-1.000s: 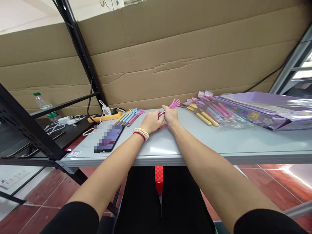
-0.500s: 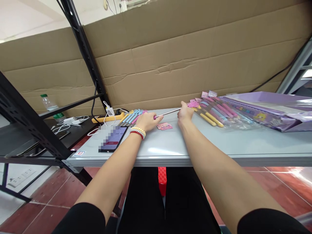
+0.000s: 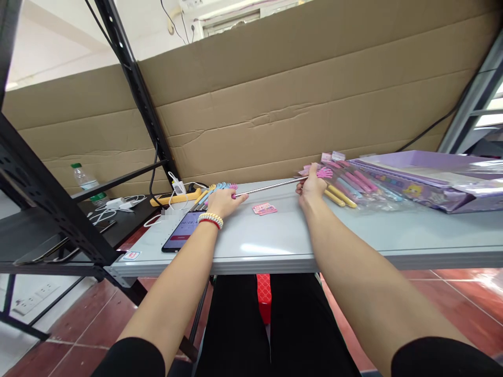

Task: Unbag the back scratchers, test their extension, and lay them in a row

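Observation:
A pink telescopic back scratcher (image 3: 271,187) stretches between my hands, its metal rod drawn out long. My left hand (image 3: 225,202) is closed around the handle end. Near the pink claw-shaped head, my right hand (image 3: 312,187) grips the other end of the rod. Below the rod, pink printed cards (image 3: 264,209) lie on the grey table (image 3: 271,238). Behind my left hand is a row of back scratchers (image 3: 220,186) with yellow, blue and pink heads, partly hidden. To the right of my right hand lie bagged back scratchers (image 3: 359,180) with pink, blue and yellow handles.
A purple box (image 3: 428,188) stands at the table's right. Left of my left hand are a phone (image 3: 178,235), a yellow power strip (image 3: 176,198) and white cables. A black shelf post (image 3: 141,89) rises at the left, and cardboard (image 3: 294,89) walls the back.
My hands have moved farther apart, the left one leftward and the right one rightward. More of the metal rod now shows between them. The view has shifted slightly.

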